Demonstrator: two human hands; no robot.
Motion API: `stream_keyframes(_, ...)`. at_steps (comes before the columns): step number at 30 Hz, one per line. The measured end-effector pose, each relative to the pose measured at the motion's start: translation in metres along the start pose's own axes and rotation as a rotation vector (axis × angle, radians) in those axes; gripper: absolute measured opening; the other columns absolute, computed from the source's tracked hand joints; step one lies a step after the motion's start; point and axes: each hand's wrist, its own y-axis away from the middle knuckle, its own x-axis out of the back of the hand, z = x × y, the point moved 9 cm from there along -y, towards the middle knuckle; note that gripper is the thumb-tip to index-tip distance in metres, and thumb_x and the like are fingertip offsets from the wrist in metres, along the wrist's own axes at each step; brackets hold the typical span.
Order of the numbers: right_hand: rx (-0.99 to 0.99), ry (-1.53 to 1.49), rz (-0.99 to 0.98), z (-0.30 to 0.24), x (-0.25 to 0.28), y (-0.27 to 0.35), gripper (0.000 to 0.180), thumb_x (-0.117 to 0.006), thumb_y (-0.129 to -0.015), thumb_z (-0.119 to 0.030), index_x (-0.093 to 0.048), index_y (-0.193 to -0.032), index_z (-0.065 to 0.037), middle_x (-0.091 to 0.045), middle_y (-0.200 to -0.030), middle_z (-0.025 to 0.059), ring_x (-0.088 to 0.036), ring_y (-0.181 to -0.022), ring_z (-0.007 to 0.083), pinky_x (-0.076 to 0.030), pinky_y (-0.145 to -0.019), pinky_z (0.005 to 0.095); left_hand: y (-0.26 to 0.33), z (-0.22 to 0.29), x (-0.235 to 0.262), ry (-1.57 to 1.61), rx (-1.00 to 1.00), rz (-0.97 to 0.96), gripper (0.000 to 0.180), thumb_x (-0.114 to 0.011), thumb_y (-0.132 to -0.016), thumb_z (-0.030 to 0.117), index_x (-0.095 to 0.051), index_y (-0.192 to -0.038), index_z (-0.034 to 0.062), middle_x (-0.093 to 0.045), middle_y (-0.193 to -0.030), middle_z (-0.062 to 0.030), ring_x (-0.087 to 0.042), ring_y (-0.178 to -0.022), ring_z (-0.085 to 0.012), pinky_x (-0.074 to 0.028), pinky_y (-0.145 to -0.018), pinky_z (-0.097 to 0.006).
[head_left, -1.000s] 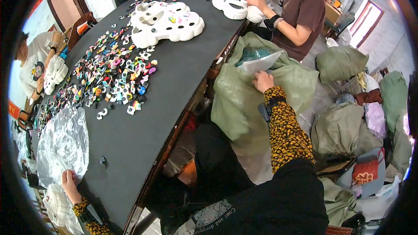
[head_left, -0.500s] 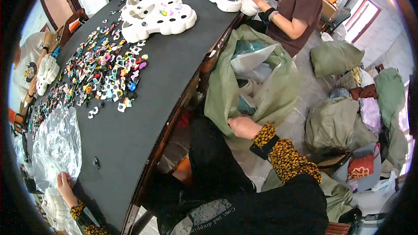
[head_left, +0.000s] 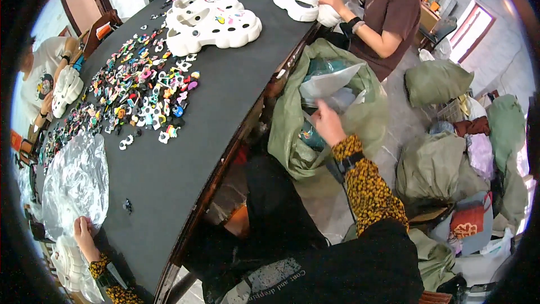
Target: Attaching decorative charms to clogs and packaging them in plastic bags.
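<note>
At the lower left, my left hand point(head_left: 86, 239) pinches the edge of a clear plastic bag point(head_left: 79, 183) lying on the dark table. White clogs point(head_left: 68, 262) rest beside that hand, partly under clear plastic. My right hand point(head_left: 329, 124) is over the mouth of a green woven sack point(head_left: 289, 143). Its index finger points into the sack, the other fingers are partly hidden, and nothing shows in the hand. Inside the sack lie white packaging point(head_left: 331, 85) and teal, plastic-wrapped items point(head_left: 311, 137).
A heap of small colourful shoe charms point(head_left: 138, 87) spreads over the table point(head_left: 163, 186). White clogs point(head_left: 216, 29) with a few charms stand beyond it. Co-workers handle white clogs point(head_left: 296, 3) at the far right and more clogs point(head_left: 66, 93) at the left. Full sacks point(head_left: 433, 160) crowd the floor at right.
My right hand has let go of the sack's near rim and moved up over its opening. The left hand keeps its pinch on the plastic bag.
</note>
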Motion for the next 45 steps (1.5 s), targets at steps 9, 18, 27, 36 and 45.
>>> stream_keyframes(9,-0.092,0.099,-0.002,0.039,0.003,-0.093,0.041,-0.063,-0.080,-0.023,-0.053,-0.115,-0.005,-0.063,-0.096,0.0239,-0.059,-0.089,0.0407,-0.047,-0.077,0.0488,0.005,0.004,-0.010,0.108,0.039,0.007,0.020,-0.051,-0.094,0.018,-0.058,-0.081,0.0042,-0.051,-0.067,0.0026,-0.040,-0.057,-0.0040,-0.031,-0.051,-0.020)
stream_keyframes(18,-0.107,0.171,0.032,0.058,0.009,-0.058,0.033,-0.059,-0.084,-0.030,-0.058,-0.078,0.002,-0.061,-0.083,0.0258,-0.056,-0.084,0.0453,-0.044,-0.071,0.0501,0.005,0.008,-0.005,0.029,-0.038,0.041,0.020,-0.051,-0.094,0.017,-0.058,-0.080,0.0044,-0.050,-0.067,0.0027,-0.040,-0.057,-0.0041,-0.030,-0.051,-0.021)
stream_keyframes(27,-0.176,-0.247,0.290,0.031,0.121,-0.045,0.029,-0.059,-0.087,-0.023,-0.056,-0.071,0.001,-0.059,-0.062,0.0084,-0.058,-0.058,0.0141,-0.045,-0.055,0.0299,0.005,0.005,-0.001,0.047,-0.061,0.078,0.020,-0.051,-0.093,0.018,-0.057,-0.079,0.0050,-0.050,-0.067,0.0026,-0.041,-0.058,-0.0050,-0.033,-0.053,-0.022)
stream_keyframes(36,-0.119,-0.557,0.520,-0.036,0.223,-0.059,0.027,-0.056,-0.089,-0.020,-0.055,-0.068,-0.003,-0.053,-0.060,0.0004,-0.047,-0.057,0.0084,-0.037,-0.055,0.0246,-0.001,-0.011,-0.007,0.041,-0.113,0.094,0.019,-0.050,-0.091,0.016,-0.055,-0.079,0.0020,-0.052,-0.066,-0.0013,-0.043,-0.059,-0.0084,-0.036,-0.055,-0.025)
stream_keyframes(45,0.185,-0.468,0.603,-0.138,0.321,-0.034,0.015,-0.053,-0.090,-0.014,-0.059,-0.089,-0.001,-0.055,-0.086,0.0008,-0.048,-0.077,0.0093,-0.040,-0.071,0.0233,0.015,0.028,-0.009,-0.202,-0.097,0.171,0.024,-0.054,-0.083,0.021,-0.064,-0.082,-0.0006,-0.063,-0.075,-0.0159,-0.061,-0.074,-0.0272,-0.047,-0.068,-0.036)
